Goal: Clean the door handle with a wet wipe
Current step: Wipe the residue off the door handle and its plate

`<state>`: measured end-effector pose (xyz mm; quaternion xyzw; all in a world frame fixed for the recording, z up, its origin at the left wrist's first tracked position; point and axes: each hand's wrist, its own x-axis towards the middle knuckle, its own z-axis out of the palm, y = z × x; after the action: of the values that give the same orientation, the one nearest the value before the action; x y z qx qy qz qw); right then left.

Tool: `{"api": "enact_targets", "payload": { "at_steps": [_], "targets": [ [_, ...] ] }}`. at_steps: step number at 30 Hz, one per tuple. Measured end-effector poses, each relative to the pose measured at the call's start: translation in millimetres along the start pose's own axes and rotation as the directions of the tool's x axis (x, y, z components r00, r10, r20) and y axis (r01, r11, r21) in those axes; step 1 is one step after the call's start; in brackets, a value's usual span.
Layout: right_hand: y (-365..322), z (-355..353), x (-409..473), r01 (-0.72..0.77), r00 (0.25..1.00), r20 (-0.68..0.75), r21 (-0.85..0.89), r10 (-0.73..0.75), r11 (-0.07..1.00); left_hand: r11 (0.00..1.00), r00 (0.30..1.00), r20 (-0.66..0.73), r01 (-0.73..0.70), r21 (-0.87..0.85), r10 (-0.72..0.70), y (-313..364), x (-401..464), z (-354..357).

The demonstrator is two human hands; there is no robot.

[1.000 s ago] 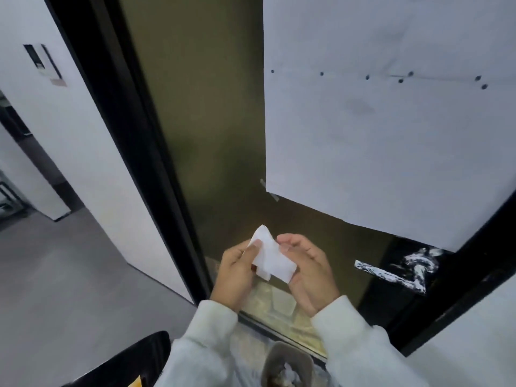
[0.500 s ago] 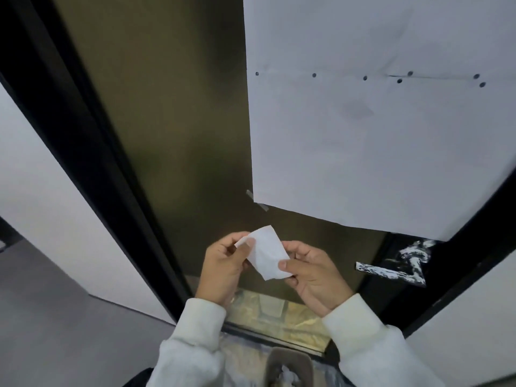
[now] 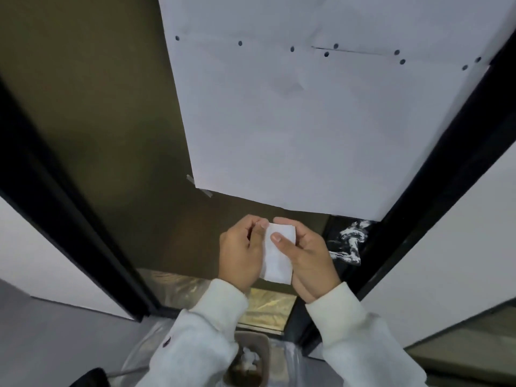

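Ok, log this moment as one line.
stage: wipe prep | left hand: holding wipe | right hand: holding wipe | door handle: untouched, right of hands

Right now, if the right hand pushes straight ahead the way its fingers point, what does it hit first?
The wet wipe that the right hand already pinches, then probably the left hand right beside it; depth is unclear.

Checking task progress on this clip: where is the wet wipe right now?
In the head view the wet wipe sits low and centre, held between the left hand and right hand, just below the taped white paper on the door.
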<state>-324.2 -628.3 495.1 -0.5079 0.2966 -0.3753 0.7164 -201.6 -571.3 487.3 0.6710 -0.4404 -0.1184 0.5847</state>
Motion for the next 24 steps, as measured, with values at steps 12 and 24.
{"api": "enact_targets", "payload": {
  "at_steps": [12,24],
  "targets": [
    [-32,-101,36,0.142,0.978,-0.087,-0.382,-0.188,0.913,0.994,0.99,0.096,0.096,0.059,-0.102,-15,24,90],
    [-41,-101,77,0.277,0.942,0.324,-0.899,0.088,0.34,0.93,0.844,0.488,0.334,-0.151,-0.224,-63,18,73]
  ]
}}
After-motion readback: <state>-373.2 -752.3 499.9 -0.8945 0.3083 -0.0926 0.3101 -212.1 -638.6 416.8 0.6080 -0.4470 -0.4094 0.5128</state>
